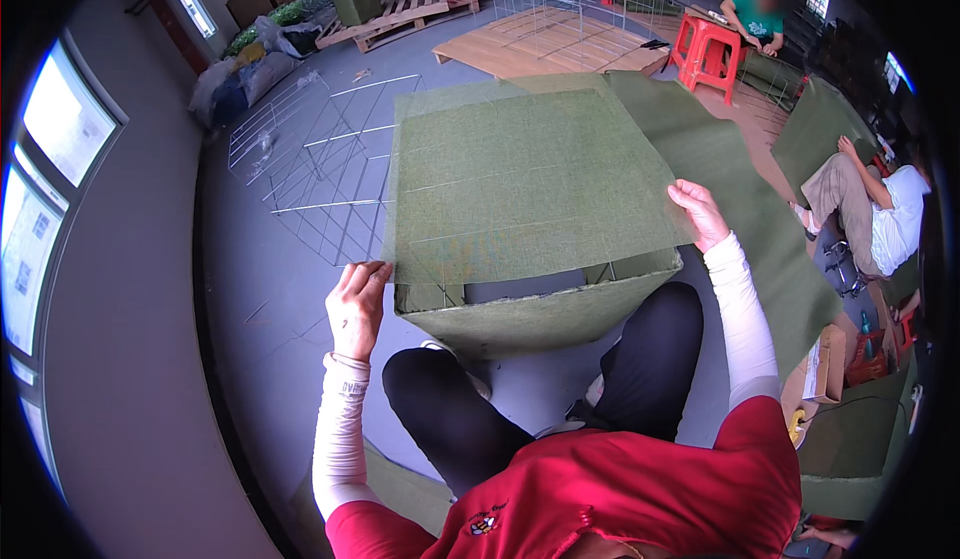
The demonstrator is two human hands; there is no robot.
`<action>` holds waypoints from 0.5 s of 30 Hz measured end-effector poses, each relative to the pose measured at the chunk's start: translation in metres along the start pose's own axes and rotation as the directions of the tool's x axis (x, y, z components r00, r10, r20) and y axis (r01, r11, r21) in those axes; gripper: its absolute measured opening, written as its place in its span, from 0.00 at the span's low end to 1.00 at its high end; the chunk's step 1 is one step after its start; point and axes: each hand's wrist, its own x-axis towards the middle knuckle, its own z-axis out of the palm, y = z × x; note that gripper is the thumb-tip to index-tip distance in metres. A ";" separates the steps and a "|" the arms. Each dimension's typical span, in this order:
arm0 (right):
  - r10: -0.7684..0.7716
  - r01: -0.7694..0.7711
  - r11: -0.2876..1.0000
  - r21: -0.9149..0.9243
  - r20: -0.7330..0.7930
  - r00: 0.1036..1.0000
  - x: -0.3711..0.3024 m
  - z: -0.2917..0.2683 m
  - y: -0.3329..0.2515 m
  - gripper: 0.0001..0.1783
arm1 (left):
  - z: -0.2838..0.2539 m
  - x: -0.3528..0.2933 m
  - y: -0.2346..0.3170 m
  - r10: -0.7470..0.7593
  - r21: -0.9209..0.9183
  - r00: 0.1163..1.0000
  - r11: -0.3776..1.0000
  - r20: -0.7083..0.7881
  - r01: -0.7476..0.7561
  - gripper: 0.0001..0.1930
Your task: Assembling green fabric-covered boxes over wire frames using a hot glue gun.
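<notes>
A sheet of green mesh fabric point(530, 174) is stretched between my hands over a box-shaped frame point(535, 321) covered in the same green cloth. My left hand point(357, 306) pinches the sheet's near left corner. At the near right corner my right hand point(700, 216) grips the edge between thumb and fingers. Through the sheet some thin wires of the frame show faintly. Below the sheet's near edge, an opening in the frame's top is visible. The frame stands on the floor in front of my knees.
Bare wire frames point(330, 154) lie on the floor to the left. Wooden boards point(550, 41) and a pallet point(400, 14) are at the back. Red stools point(708, 54) stand at the back right. Green cloth point(735, 194) spreads to the right, where other people point(895, 221) sit working.
</notes>
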 end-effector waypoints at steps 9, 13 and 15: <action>0.037 -0.036 0.999 -0.031 0.008 0.999 -0.008 -0.003 0.008 0.04 | 0.037 0.002 -0.085 -0.593 -0.537 0.764 0.570 0.255 0.622 0.08; 0.040 -0.040 0.999 -0.010 -0.007 0.999 -0.006 -0.003 0.012 0.04 | 0.081 0.056 -0.115 -0.648 -0.623 0.473 -0.002 0.597 0.783 0.27; 0.033 -0.033 0.999 -0.009 -0.026 0.999 -0.009 -0.007 0.012 0.04 | 0.107 0.089 -0.111 -0.590 -0.526 0.369 -0.115 0.719 0.843 0.33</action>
